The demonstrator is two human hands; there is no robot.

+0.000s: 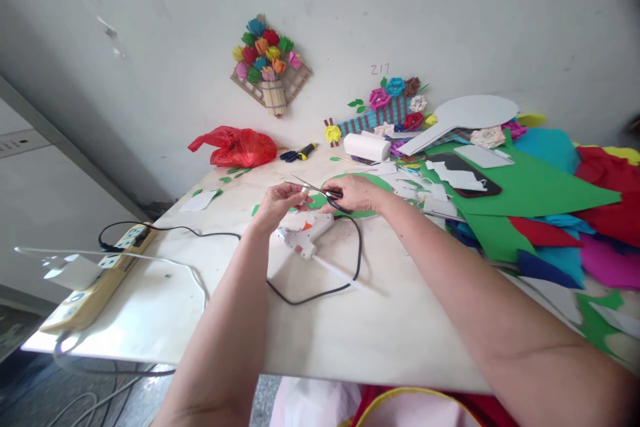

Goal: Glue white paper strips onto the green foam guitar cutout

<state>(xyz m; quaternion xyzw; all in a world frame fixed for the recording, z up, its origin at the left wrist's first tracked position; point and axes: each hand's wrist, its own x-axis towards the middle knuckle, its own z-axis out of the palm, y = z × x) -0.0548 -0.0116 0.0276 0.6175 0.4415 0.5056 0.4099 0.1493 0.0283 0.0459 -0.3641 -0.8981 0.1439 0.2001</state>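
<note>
My right hand (353, 192) holds a pair of scissors (336, 199) by the dark handles, with the blades pointing left and parted. Between the fingertips of my left hand (280, 203) is a small white piece (305, 191), close beside the blades. A green paper shape (367, 181) lies on the table behind and under my right hand. Just below both hands rests a white glue gun (306, 232) with a clear glue stick (335, 269) coming out of its back and a black cord looping round it.
Left: a power strip (95, 287) with cords. Back: a red plastic bag (240, 147), pliers (300, 153) and a white roll (367, 146). Right: a phone (493, 187), paper scraps and coloured sheets (540, 180). Paper flowers (263, 57) hang on the wall.
</note>
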